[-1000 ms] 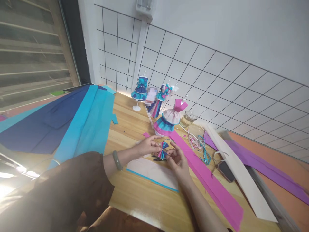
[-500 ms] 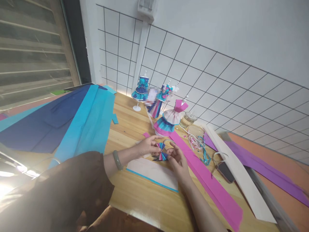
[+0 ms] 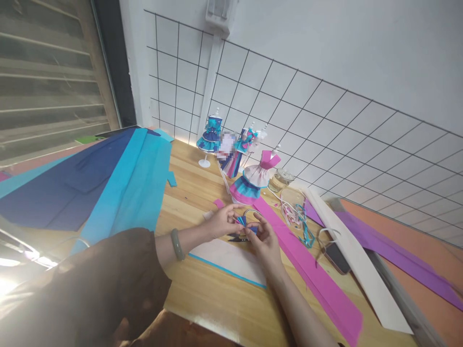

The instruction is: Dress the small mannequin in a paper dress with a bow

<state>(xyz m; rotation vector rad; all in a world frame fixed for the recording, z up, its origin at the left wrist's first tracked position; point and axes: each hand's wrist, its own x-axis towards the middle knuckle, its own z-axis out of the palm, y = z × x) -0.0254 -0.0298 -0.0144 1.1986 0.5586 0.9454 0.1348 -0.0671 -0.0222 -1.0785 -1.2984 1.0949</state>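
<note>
Between my fingertips is a small pleated paper bow (image 3: 241, 220), striped blue, turquoise and pink. My left hand (image 3: 222, 222), with a green bangle at the wrist, pinches it from the left. My right hand (image 3: 265, 237) grips it from the right, thumb and fingers closed on its dark blue side. Part of the bow is hidden by my fingers. Just below lies dark-bladed scissors (image 3: 237, 238), partly covered. A pale paper strip with a blue edge (image 3: 231, 264) lies flat on the table under my hands.
Paper dresses on small stands, one pink and white (image 3: 255, 178), one blue (image 3: 211, 135), stand at the back. A glass jar (image 3: 281, 179) is beside them. A long pink strip (image 3: 314, 270) and paper scraps (image 3: 294, 214) lie right; large blue sheets (image 3: 133, 178) lie left.
The bow has turned between my fingers, so its fanned striped face shows less and its dark blue side shows more. Both hands have stayed in nearly the same place.
</note>
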